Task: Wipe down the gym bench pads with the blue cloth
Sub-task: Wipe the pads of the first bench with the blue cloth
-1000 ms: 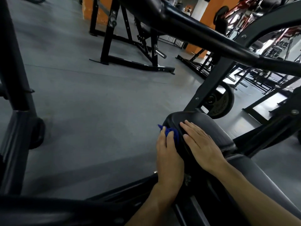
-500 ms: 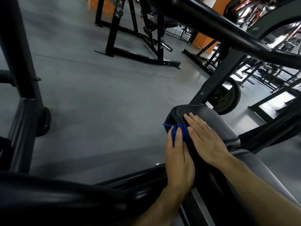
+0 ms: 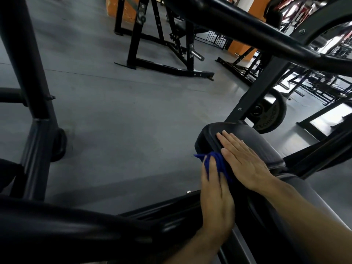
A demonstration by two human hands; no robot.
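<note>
A grey rubber gym floor runs under black steel frames, and the black bench enters from the lower right, where both forearms reach in. Closest to the camera, a thick dark tube of the frame crosses the lower left, below the bench's small pad. The left hand lies against the left side face of that pad, its fingers straight and close together, pressing the blue cloth flat to the pad's edge; the cloth is bunched, with a corner sticking out past the fingertips toward the floor. Just right of it, the right hand rests palm down on top of the same pad, fingers extended and held together, holding nothing, its little-finger side beside the cloth. Behind the pad, a slanted black upright rises to a heavy bar crossing overhead, and a round weight plate stands on the floor just beyond the pad's far end. Left of the pad, well apart, a dark post stands with a small wheel at its foot. Farther off beyond the pad, another black rack sits on the floor, with orange pillars and more machines behind it, too dim to tell apart.
</note>
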